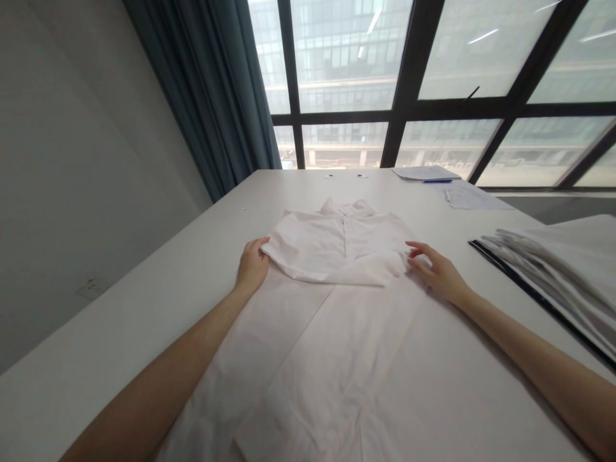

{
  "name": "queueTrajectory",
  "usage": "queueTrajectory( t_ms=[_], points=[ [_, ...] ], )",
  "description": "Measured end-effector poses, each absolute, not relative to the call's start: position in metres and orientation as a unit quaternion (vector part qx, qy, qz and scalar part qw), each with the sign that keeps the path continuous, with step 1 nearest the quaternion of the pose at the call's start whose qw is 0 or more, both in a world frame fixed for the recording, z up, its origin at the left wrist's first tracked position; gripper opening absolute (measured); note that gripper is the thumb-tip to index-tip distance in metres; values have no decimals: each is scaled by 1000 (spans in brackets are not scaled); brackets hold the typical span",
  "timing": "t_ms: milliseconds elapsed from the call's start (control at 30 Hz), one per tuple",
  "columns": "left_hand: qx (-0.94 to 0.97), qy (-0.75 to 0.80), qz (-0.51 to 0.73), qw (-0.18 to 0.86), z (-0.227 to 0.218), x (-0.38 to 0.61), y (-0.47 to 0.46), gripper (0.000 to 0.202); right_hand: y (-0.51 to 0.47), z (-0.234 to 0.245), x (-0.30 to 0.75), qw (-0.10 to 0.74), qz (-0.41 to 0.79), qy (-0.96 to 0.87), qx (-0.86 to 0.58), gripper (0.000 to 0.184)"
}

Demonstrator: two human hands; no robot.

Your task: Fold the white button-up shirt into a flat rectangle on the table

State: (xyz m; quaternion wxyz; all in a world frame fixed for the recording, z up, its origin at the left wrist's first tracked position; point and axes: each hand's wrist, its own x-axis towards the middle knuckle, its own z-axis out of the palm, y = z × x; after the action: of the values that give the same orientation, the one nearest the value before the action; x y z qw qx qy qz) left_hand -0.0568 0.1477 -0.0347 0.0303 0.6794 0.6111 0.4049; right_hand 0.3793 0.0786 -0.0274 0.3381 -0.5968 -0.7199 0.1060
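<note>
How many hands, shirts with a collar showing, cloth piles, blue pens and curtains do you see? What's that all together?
Hands: 2 (left hand, right hand)
Collared shirt: 1
Cloth pile: 1
Blue pen: 1
Curtain: 1
Total: 6

A white worktop is backed by a large window, divided by dark frames. At the left, a dark blue curtain is hung beside a pale wall. Near the worktop's far right corner, papers are laid, and a loose sheet and a blue pen are placed just beside them.
</note>
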Motion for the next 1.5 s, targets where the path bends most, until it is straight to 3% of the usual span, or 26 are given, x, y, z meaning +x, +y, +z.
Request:
queueTrajectory(
  t_ms=[167, 467, 600, 667, 767, 867, 933, 1000, 1067, 1133, 1333, 1500],
  points=[
    [684, 607, 403, 33, -38, -57, 149, 37, 72, -23, 367, 408, 210, -691, -559, 54],
    [692, 610, 384, 36, -43, -58, 151, 40, 76, -26, 363, 322, 222, -711, -584, 64],
    [691, 613, 382, 37, -43, -57, 151, 40, 72, -20, 359, 304, 223, -707, -598, 44],
    [691, 613, 382, 37, -43, -57, 150, 40, 70, -14, 357, 338, 184, -692, -610, 34],
    [690, 613, 383, 38, -42, -57, 150, 41, 68, 3, 361, 455, 130, -623, -623, 28],
    [685, 615, 389, 37, -42, -57, 149, 42, 64, 32, 381, 536, 192, -602, -560, 23],
    [681, 616, 394, 35, -41, -57, 149, 42, 59, 53, 401, 486, 294, -655, -499, 32],
    [678, 617, 399, 32, -40, -57, 149, 41, 53, 68, 419, 329, 391, -715, -477, 43],
    [676, 617, 402, 31, -40, -57, 149, 40, 50, 74, 428, 183, 417, -745, -488, 43],
    [676, 616, 403, 31, -39, -58, 148, 39, 51, 68, 426, 106, 390, -755, -517, 42],
    [681, 617, 392, 37, -40, -58, 148, 45, 52, 31, 370, 41, 294, -777, -555, 38],
    [679, 620, 392, 31, -40, -59, 149, 46, 37, 41, 348, 6, 318, -792, -521, 35]
  ],
)
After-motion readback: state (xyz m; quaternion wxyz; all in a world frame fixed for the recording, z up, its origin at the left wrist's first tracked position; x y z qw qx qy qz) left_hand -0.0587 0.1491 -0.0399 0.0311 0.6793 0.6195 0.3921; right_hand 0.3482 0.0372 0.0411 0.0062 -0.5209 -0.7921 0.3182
